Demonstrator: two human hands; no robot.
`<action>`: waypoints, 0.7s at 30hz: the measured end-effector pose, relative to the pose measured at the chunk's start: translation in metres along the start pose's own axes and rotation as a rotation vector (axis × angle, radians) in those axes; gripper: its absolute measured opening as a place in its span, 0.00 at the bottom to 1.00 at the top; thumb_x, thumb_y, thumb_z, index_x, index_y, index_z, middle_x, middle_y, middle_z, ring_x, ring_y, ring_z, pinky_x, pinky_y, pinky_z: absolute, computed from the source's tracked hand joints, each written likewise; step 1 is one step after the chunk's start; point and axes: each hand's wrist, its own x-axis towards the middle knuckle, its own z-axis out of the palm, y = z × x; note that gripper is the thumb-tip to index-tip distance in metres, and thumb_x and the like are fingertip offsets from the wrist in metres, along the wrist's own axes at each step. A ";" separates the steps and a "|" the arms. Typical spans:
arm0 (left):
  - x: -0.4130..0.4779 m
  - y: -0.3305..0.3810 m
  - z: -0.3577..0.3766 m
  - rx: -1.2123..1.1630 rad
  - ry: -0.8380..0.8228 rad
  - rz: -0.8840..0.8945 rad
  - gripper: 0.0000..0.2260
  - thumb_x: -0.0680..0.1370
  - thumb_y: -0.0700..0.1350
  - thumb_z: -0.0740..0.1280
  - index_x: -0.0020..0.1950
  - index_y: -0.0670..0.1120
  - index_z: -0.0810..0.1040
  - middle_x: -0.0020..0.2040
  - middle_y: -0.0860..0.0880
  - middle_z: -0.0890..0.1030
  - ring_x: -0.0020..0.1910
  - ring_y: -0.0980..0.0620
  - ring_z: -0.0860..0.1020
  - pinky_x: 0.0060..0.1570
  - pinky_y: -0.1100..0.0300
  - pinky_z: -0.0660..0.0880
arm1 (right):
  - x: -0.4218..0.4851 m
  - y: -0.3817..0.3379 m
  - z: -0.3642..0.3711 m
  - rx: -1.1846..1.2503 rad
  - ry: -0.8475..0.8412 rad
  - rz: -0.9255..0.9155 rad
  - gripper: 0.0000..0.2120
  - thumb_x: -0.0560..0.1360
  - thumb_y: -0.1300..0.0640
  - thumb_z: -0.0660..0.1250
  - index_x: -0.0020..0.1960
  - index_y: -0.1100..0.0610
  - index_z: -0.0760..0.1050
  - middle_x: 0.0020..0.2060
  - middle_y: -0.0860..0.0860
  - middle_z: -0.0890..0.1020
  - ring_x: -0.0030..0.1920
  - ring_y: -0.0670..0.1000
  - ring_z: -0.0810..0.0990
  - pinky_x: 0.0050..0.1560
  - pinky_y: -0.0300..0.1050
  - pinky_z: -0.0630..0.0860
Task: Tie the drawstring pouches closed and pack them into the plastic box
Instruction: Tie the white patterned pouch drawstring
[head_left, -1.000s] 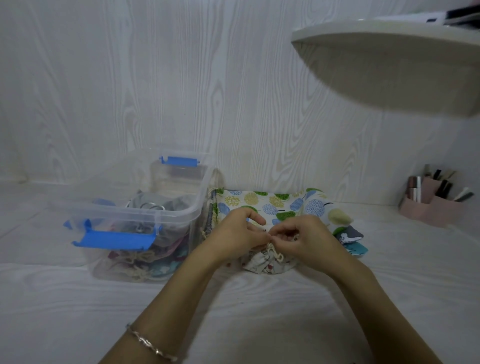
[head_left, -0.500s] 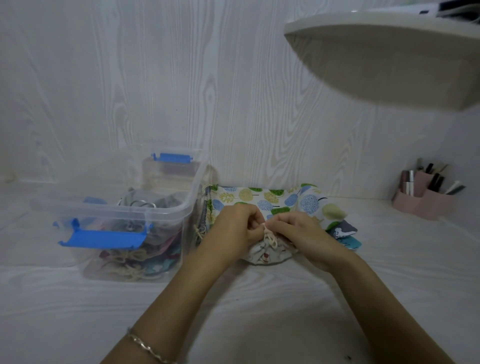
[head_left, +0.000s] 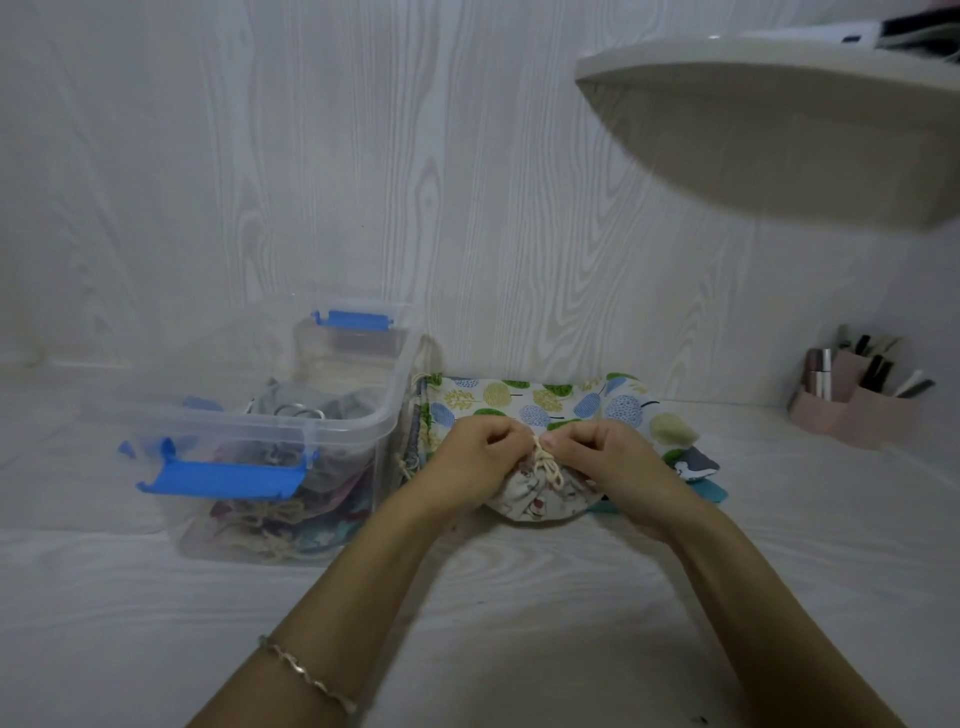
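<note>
A small beige printed drawstring pouch (head_left: 535, 499) lies on the white table in front of me, its neck gathered. My left hand (head_left: 480, 462) and my right hand (head_left: 605, 457) meet above it, each pinching an end of its cream drawstring (head_left: 545, 465). To the left stands the clear plastic box (head_left: 332, 431) with blue latches, holding several tied pouches. Behind my hands lies a larger pouch with a tree print (head_left: 545, 400), and grey and teal pouches (head_left: 696, 465) show at the right.
A pink organiser (head_left: 857, 410) with pens and tubes stands at the far right against the wall. A white shelf (head_left: 779, 124) juts out overhead at the upper right. The wood-grain wall closes the table's back.
My hands have stayed on the pouch's cord, shifting slightly as they work the knot; the loops now lie on the pouch's neck. The camera drifted a little.
</note>
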 end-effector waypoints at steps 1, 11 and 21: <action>0.000 0.002 0.001 -0.076 -0.018 -0.055 0.12 0.78 0.44 0.63 0.37 0.41 0.77 0.34 0.47 0.75 0.35 0.52 0.72 0.38 0.59 0.69 | -0.001 -0.002 0.000 0.008 0.004 -0.005 0.09 0.77 0.54 0.66 0.45 0.55 0.84 0.42 0.54 0.87 0.47 0.54 0.85 0.54 0.52 0.80; -0.002 0.006 0.007 -0.494 -0.004 -0.414 0.13 0.77 0.41 0.63 0.32 0.44 0.73 0.27 0.49 0.70 0.27 0.53 0.66 0.30 0.61 0.63 | 0.002 0.006 0.009 -0.286 0.327 -0.374 0.04 0.71 0.61 0.75 0.41 0.52 0.83 0.35 0.46 0.79 0.37 0.45 0.76 0.39 0.34 0.72; -0.003 -0.001 0.005 -0.333 0.015 -0.250 0.09 0.77 0.45 0.69 0.38 0.43 0.82 0.30 0.50 0.77 0.27 0.55 0.72 0.31 0.63 0.68 | 0.000 0.005 0.004 -0.358 0.312 -0.371 0.04 0.70 0.61 0.75 0.40 0.52 0.85 0.31 0.50 0.80 0.32 0.46 0.76 0.33 0.34 0.70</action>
